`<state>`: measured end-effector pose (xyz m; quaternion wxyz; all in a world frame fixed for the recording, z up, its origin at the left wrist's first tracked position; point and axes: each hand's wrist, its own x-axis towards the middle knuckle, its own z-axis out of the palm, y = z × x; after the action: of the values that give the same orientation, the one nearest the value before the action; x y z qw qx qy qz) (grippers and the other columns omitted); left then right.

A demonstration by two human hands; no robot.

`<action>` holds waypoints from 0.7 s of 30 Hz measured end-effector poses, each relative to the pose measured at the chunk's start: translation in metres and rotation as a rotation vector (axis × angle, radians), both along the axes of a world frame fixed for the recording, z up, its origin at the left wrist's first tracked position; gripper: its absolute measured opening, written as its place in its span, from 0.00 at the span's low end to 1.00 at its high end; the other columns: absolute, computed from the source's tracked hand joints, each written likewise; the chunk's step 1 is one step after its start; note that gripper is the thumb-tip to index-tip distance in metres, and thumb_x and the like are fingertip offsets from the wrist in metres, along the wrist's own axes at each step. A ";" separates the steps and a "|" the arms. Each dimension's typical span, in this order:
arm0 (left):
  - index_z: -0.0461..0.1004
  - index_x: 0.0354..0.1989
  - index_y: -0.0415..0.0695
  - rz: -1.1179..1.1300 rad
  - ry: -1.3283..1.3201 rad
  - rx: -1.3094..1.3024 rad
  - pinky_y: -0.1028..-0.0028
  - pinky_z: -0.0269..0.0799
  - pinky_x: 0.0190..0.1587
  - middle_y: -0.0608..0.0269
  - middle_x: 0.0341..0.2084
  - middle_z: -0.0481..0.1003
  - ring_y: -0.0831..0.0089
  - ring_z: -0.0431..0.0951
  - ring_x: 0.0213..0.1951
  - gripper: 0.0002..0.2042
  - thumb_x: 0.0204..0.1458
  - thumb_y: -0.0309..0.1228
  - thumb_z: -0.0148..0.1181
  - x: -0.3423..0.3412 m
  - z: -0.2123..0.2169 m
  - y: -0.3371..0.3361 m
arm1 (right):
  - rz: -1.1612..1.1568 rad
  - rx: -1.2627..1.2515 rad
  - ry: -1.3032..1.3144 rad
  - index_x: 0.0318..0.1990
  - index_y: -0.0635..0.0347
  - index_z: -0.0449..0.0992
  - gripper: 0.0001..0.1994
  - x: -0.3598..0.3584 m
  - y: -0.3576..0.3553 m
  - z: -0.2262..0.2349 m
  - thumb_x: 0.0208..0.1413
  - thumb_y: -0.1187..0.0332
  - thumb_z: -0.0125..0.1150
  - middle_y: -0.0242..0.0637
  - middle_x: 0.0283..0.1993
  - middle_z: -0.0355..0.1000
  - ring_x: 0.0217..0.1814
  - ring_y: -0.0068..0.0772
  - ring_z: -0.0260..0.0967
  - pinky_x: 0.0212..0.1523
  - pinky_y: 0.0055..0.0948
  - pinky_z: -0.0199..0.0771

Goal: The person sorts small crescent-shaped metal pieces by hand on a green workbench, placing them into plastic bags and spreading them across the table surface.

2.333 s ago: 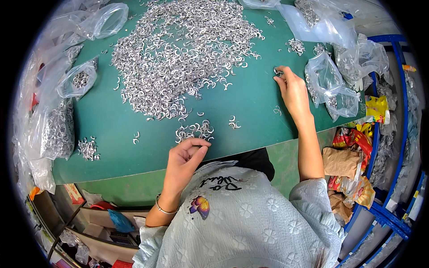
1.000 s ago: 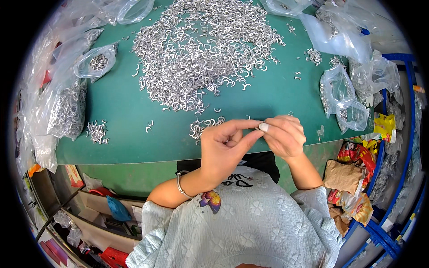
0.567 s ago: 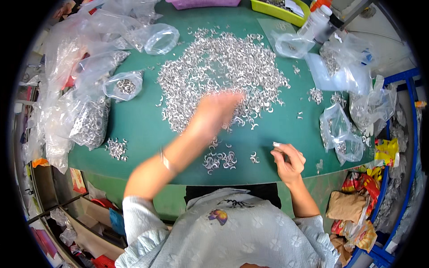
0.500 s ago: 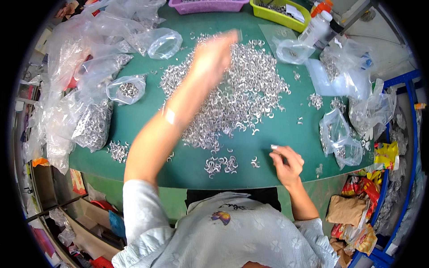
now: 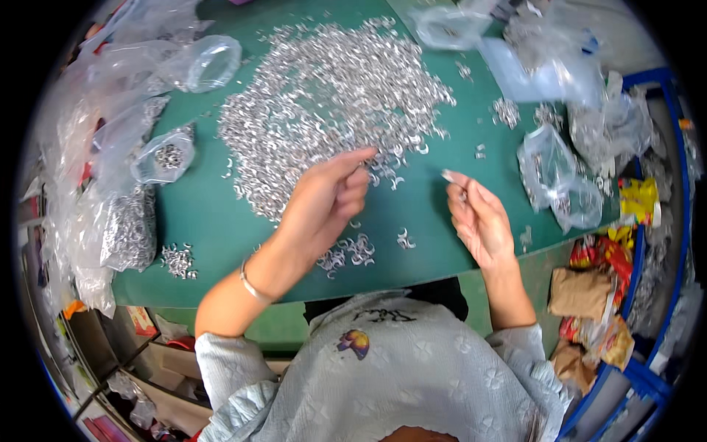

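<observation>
Silver metal parts on a green worktop

The worktop (image 5: 199,221) is plain dark green. The heap of small metal clips (image 5: 324,96) is shiny silver. The plastic bags (image 5: 125,147) are clear. The garment (image 5: 398,368) is pale blue with a faint flower pattern and a small colourful print (image 5: 353,342). The shelf frame (image 5: 674,221) is blue, with a yellow packet (image 5: 639,200).

Small curved silver metal pieces (image 5: 324,96) lie heaped on the green table (image 5: 206,214).
</observation>
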<state>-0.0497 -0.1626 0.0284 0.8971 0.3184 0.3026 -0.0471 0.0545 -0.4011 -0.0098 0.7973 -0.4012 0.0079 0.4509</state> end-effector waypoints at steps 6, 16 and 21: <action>0.65 0.57 0.30 0.043 -0.002 -0.301 0.73 0.70 0.43 0.59 0.39 0.72 0.72 0.71 0.40 0.17 0.62 0.26 0.44 -0.060 -0.024 -0.041 | 0.079 0.092 0.233 0.61 0.77 0.61 0.21 -0.018 0.012 0.009 0.68 0.67 0.44 0.49 0.55 0.68 0.57 0.38 0.67 0.48 0.28 0.75; 0.63 0.58 0.33 0.235 0.041 -0.289 0.70 0.70 0.50 0.54 0.47 0.71 0.66 0.71 0.48 0.21 0.54 0.16 0.44 -0.105 -0.038 -0.052 | -0.177 -0.697 -1.145 0.49 0.73 0.67 0.11 0.048 0.009 -0.008 0.63 0.76 0.47 0.52 0.44 0.75 0.46 0.43 0.76 0.43 0.36 0.77; 0.65 0.56 0.33 0.274 -0.137 -0.350 0.73 0.69 0.46 0.57 0.44 0.71 0.69 0.71 0.44 0.19 0.53 0.15 0.47 -0.110 -0.050 -0.052 | -0.261 -1.344 -1.916 0.46 0.74 0.69 0.16 0.115 0.023 -0.014 0.47 0.86 0.47 0.56 0.42 0.73 0.46 0.60 0.69 0.48 0.47 0.70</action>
<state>-0.1600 -0.2147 -0.0213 0.9552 0.1162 0.2685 0.0452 0.1693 -0.3779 -0.0241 0.1462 -0.9122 -0.3172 -0.2142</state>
